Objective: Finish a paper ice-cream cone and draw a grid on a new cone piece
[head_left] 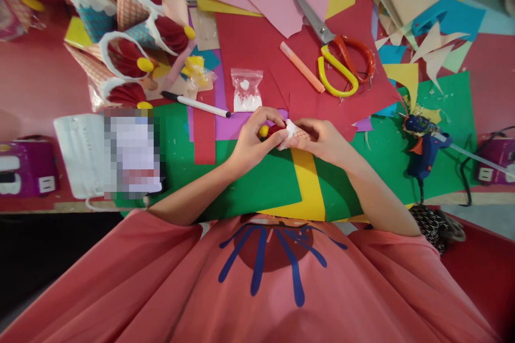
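Between my two hands is a small craft ice cream cone (pixel 291 133), tilted on its side, with a checked cone, a white scalloped edge, dark red filling and a yellow ball at its tip. My left hand (pixel 260 136) pinches the red and white end. Around the checked cone part, my right hand (pixel 321 140) has its fingers closed. Just beyond my hands lies a small clear zip bag (pixel 247 90) with white pieces inside. Green sheets (pixel 249 187) and a yellow strip (pixel 309 182) are spread beneath my forearms.
Scissors (pixel 328 37) and an orange marker (pixel 301 67) lie on red paper. A glue gun (pixel 426 150) rests at right. Several finished cones (pixel 124 56) crowd the upper left, near a black-capped pen (pixel 197 104). A phone (pixel 134 153) with a blurred screen lies left.
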`<state>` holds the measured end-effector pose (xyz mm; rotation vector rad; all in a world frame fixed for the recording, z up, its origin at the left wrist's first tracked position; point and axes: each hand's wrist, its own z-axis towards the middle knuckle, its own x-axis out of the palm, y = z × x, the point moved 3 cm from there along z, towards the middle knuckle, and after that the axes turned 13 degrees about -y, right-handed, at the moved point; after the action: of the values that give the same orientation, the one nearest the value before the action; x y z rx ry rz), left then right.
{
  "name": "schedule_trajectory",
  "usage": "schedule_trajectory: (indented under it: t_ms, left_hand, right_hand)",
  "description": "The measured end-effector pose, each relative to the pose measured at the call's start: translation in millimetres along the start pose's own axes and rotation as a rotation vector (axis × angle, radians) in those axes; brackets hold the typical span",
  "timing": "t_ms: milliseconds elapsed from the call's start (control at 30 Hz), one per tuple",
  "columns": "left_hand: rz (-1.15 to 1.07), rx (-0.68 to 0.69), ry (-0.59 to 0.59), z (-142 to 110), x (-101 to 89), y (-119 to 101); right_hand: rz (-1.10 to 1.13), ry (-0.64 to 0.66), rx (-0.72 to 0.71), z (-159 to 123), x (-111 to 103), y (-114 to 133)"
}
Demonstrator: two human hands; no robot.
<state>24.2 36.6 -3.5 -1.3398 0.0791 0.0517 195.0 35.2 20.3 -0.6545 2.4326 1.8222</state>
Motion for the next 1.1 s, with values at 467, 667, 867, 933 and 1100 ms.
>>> schedule_trajectory:
  t_ms: [467, 667, 867, 933, 1100]
  left_hand:
    - [0.021, 0.082, 0.019, 0.1, -0.2, 0.8]
    - [0.027, 0.097, 0.023, -0.2, -0.4, 1.1]
    - [0.041, 0.081, 0.025, -0.4, 0.0, 1.7]
    - [0.039, 0.074, 0.02, -0.5, 0.1, 2.2]
    - [0.009, 0.051, 0.015, -0.9, 0.3, 3.5]
  right_hand:
    - [-0.039, -0.019, -0.005, 0.7, -0.6, -0.5]
    - [-0.053, -0.02, -0.002, 0.6, 0.0, -0.5]
    - [-0.049, -0.023, 0.004, 0.7, 0.6, -0.3]
    - [-0.04, -0.021, -0.001, 0.9, 0.7, -0.7]
    - [-0.017, 0.004, 0.004, 1.2, 0.0, -1.8]
